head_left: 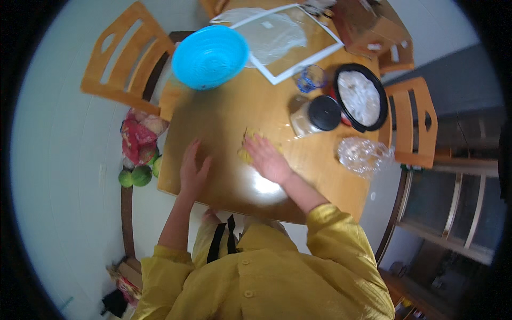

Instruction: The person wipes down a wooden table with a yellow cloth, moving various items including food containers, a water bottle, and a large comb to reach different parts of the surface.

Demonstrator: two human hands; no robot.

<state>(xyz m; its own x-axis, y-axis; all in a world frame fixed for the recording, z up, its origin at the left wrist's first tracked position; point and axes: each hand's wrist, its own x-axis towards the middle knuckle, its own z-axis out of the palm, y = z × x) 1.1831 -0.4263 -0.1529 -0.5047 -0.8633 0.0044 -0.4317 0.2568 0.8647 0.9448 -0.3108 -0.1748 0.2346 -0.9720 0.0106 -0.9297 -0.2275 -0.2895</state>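
A crumpled yellow cloth (245, 154) lies on the wooden table (224, 114), partly hidden under my right hand (266, 161). That hand is laid flat over it with the fingers stretched out. My left hand (193, 169) is at the table's near left part, thumb spread from the fingers and nothing in it. Whether its palm touches the wood I cannot tell. Bright light reflects off the tabletop (266, 184) just below my right hand.
At the far left stands a blue plastic basin (210, 57). Farther right are a white-framed panel (298, 69), a blue-tinted glass (311, 78), a black-lidded jar (324, 113), a black-rimmed pot (365, 127) and crumpled clear plastic (364, 154). Wooden chairs (120, 58) flank the table.
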